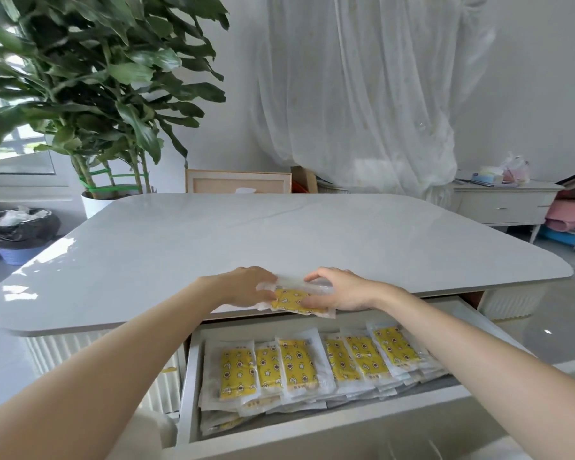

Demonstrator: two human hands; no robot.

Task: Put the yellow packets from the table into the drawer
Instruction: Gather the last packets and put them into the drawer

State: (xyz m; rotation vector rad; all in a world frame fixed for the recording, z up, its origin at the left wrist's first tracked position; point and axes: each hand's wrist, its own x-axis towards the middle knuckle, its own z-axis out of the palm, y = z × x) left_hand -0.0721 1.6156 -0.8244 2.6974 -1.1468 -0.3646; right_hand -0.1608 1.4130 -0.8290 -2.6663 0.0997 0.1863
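My left hand [246, 287] and right hand [341, 292] curl fingers [316, 276] round yellow packets [291, 301] at the surface [279, 234] edge (drawer [312, 424] open below).

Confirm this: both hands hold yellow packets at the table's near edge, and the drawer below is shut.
Not shut: the head view shows the drawer pulled open, with other packets lying in it. The left hand and right hand do hold yellow packets at the table's near edge.

The head-worn view (wide-angle) looks forward and down, close over a glossy white tabletop [279, 234] and open white drawer [312, 426].
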